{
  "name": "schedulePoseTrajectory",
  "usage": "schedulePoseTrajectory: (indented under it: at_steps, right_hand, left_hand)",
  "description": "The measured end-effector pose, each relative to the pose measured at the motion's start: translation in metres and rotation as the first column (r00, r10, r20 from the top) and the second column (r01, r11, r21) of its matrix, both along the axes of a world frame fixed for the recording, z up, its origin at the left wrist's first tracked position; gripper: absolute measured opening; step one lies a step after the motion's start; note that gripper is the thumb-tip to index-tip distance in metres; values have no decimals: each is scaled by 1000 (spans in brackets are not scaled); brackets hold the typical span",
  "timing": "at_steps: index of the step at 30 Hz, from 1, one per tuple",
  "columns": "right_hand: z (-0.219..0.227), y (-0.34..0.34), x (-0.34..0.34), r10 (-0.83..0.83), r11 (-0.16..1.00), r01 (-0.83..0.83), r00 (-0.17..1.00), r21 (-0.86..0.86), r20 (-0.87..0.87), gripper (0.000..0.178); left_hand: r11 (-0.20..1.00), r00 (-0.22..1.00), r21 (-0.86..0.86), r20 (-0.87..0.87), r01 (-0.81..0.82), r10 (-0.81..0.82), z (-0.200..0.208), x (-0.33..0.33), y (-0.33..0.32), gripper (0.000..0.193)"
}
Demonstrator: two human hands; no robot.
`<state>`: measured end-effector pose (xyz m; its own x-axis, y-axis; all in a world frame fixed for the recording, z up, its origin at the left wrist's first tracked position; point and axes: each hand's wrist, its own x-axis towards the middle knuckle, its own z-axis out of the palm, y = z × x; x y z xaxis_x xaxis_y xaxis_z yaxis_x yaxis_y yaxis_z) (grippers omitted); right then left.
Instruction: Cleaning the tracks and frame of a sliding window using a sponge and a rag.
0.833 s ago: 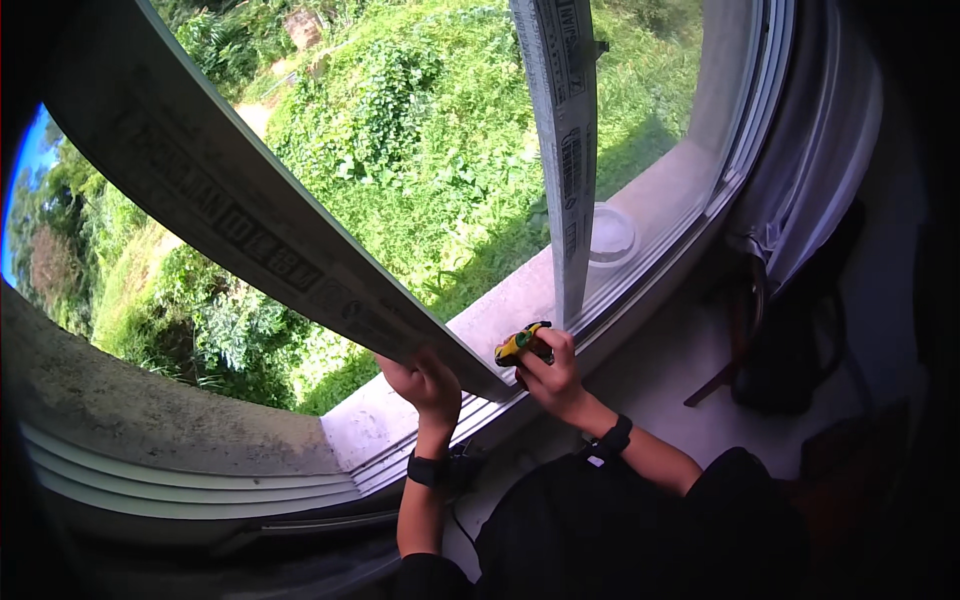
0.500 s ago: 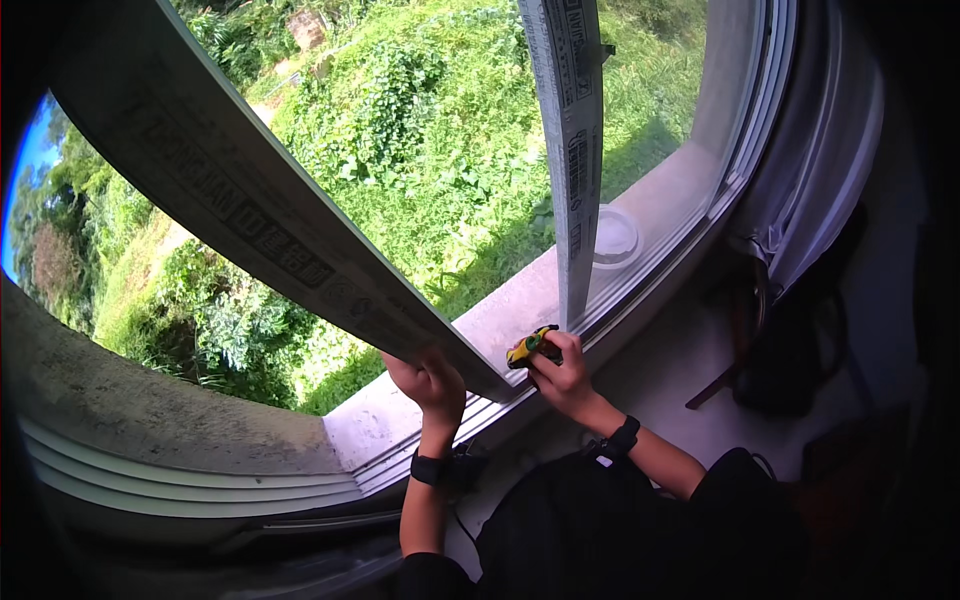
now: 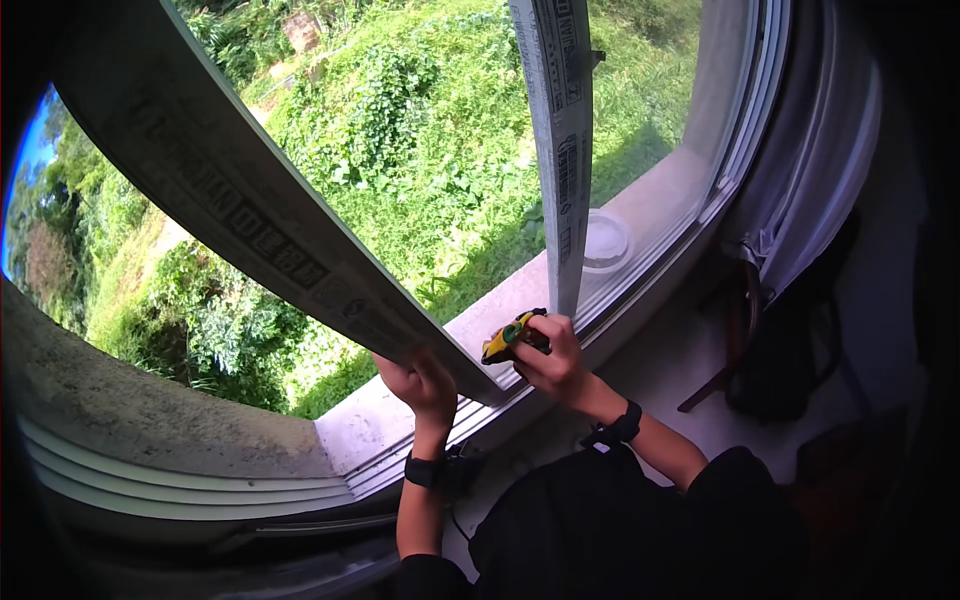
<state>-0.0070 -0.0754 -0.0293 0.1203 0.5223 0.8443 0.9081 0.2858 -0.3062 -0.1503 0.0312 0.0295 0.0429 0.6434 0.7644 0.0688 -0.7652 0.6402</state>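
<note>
A window sash [image 3: 260, 235] with printed protective film on its frame stands swung open at a slant. My left hand [image 3: 422, 388] is closed around the sash near its bottom end, fingers partly hidden by the frame. In my right hand [image 3: 556, 362] is a compact yellow and black tape measure [image 3: 512, 338] with a green patch, held between thumb and fingers. It is just above the sill, between the sash's lower corner and an upright frame bar [image 3: 563, 160]. No drawn-out tape can be made out.
White sliding tracks [image 3: 200, 490] curve along the sill, beside a rough concrete ledge [image 3: 190, 400]. A round white lid-like thing [image 3: 603, 240] lies beyond the glass on the right. A pale curtain [image 3: 815, 190] and a dark bag [image 3: 770, 375] are at right.
My right hand has shifted slightly left and up with the tape measure, toward the sash. My left hand keeps its hold on the sash; the whole view has drifted a little.
</note>
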Motion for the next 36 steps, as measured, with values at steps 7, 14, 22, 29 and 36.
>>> schedulePoseTrajectory:
  at_steps: [7, 14, 22, 29, 36]
  right_hand:
    - [66, 26, -11, -44, 976, 32, 998, 216, 53, 34]
    - [-75, 2, 0, 111, 992, -90, 957, -90, 267, 27]
    - [162, 23, 8, -27, 958, -5, 994, 287, 107, 35]
    - [99, 44, 10, -124, 906, 12, 963, 423, 238, 39]
    - [-35, 15, 27, 29, 983, -125, 834, 138, 550, 31]
  left_hand:
    - [1000, 1000, -19, 3, 16, -16, -5, -7, 4, 52]
    - [998, 998, 9, -3, 62, -62, 4, -1, -2, 46]
    - [997, 997, -11, -10, 82, -83, -1, -7, 1, 49]
    - [996, 998, -79, -18, 52, -54, -10, -6, 5, 50]
    - [997, 998, 41, 8, 69, -69, 6, -4, 1, 46]
